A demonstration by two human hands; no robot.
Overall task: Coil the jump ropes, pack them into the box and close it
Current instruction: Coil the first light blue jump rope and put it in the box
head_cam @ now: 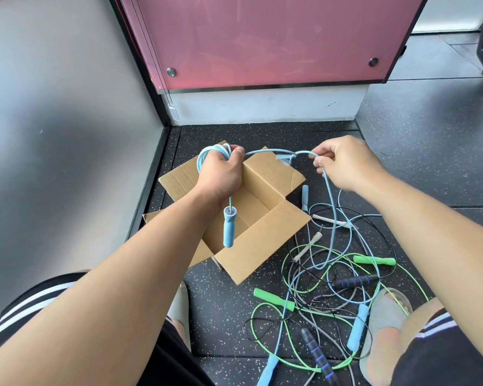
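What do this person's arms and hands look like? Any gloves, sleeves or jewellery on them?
Both forearms are bare, with no sleeves in view. The left hand and right hand have no gloves, and no watch, bracelet or ring shows. Lower down are black shorts with white stripes and pale grey slides.

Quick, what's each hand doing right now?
Left hand: closed around coils of the blue jump rope.
Right hand: pinching the same rope's loose stretch.
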